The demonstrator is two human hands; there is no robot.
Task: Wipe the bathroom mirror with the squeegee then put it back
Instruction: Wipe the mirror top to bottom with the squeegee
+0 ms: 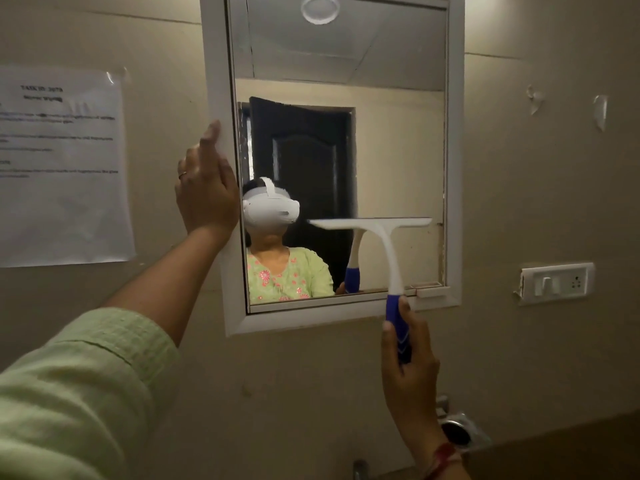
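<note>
White paper is hanging at the far left: a printed sheet is taped to the beige wall, its text too blurred to read. Below it a pale green sleeve is reaching up and across. The left hand at its end is pressing flat against the left side of the white frame, fingers straight and together, a ring showing on one of them. The frame is enclosing the mirror, which is reflecting a dark door, a ceiling and a person in a white headset and green top. On the lower right part of the glass the squeegee is standing upright, its white blade lying level against the mirror near the frame's right side, its own reflection meeting it there. The white neck is running down across the bottom of the frame into a blue handle. The right hand is gripping that handle from below, fingers and thumb curled round it. A red thread band is circling that wrist. Further right a white switch plate is sitting on the wall, and scraps of tape are clinging above it.
</note>
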